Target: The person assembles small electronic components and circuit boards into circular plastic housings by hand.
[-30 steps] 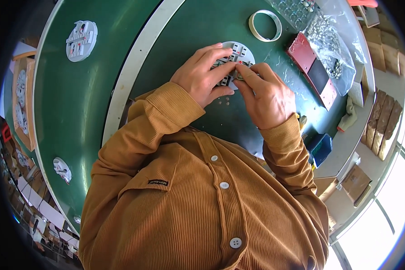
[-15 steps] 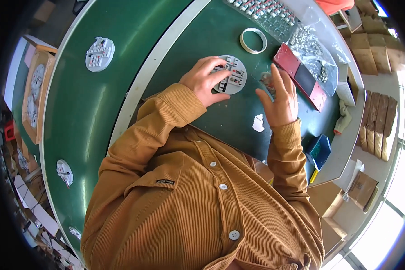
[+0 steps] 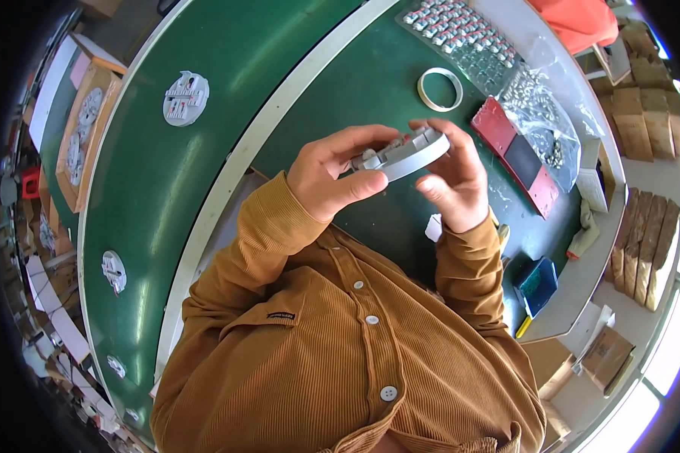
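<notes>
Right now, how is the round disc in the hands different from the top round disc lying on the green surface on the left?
The held disc is tilted, showing its rim; the top left disc lies flat, showing its face.
The left hand grips the held disc; no hand touches the top left disc.
The held disc looks bigger in the picture than the top left disc.
Both are pale, with raised parts.

Disc [image 3: 414, 160]: between left hand [image 3: 326, 167] and right hand [image 3: 462, 175]
Tape roll [image 3: 423, 93]: on table [image 3: 363, 94], beyond disc
Bag [image 3: 565, 155]: right of tape roll
Bin [image 3: 547, 295]: nearer, right of right hand
</notes>
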